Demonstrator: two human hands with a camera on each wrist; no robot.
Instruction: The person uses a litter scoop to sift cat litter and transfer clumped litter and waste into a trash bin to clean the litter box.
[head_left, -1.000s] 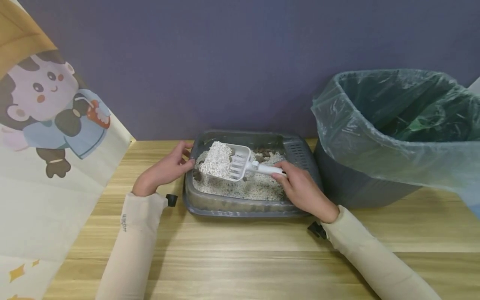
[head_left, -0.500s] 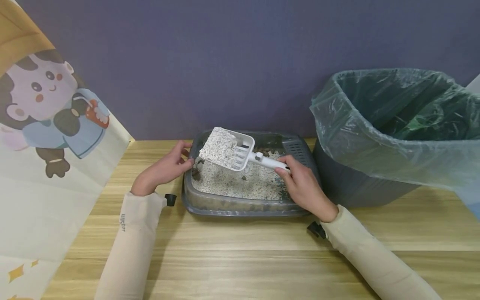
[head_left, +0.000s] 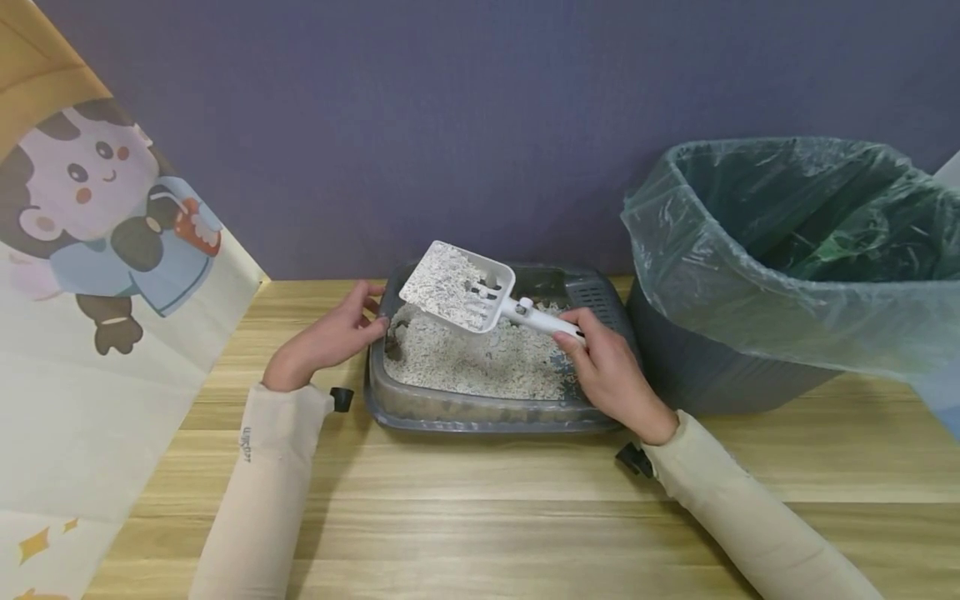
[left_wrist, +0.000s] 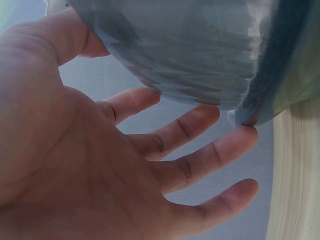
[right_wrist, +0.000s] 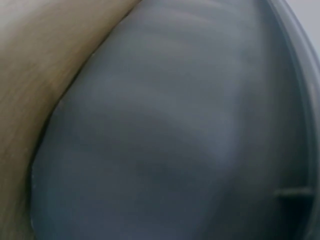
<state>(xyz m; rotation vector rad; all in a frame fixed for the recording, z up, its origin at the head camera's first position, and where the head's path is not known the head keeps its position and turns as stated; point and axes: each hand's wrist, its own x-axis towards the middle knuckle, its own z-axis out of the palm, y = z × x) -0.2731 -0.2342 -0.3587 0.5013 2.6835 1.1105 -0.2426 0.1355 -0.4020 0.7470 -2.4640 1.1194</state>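
Note:
My right hand (head_left: 611, 367) grips the handle of a white slotted litter scoop (head_left: 543, 321). Pale granular litter partly covers the scoop's blade, which is held above the left part of a grey litter box (head_left: 480, 406). Below the blade, pale litter (head_left: 442, 364) covers the box floor, with darker bits at its left end. At the box's left end is my left hand (head_left: 333, 333), thumb at the rim. In the left wrist view the left hand (left_wrist: 100, 140) has spread fingers, some tips touching the box's outer wall (left_wrist: 185, 55). The right wrist view shows a blurred dark grey surface.
A dark grey bin (head_left: 727, 358) lined with a translucent green bag (head_left: 765, 308) stands close to the box's right end. Behind the box rises a blue-purple wall (head_left: 450, 125). A panel with a cartoon figure (head_left: 97, 183) borders the wooden table (head_left: 465, 517) at left.
The scoop has risen from the litter and tilted, and the heap on its blade has shrunk. My left hand has stayed at the box's left end.

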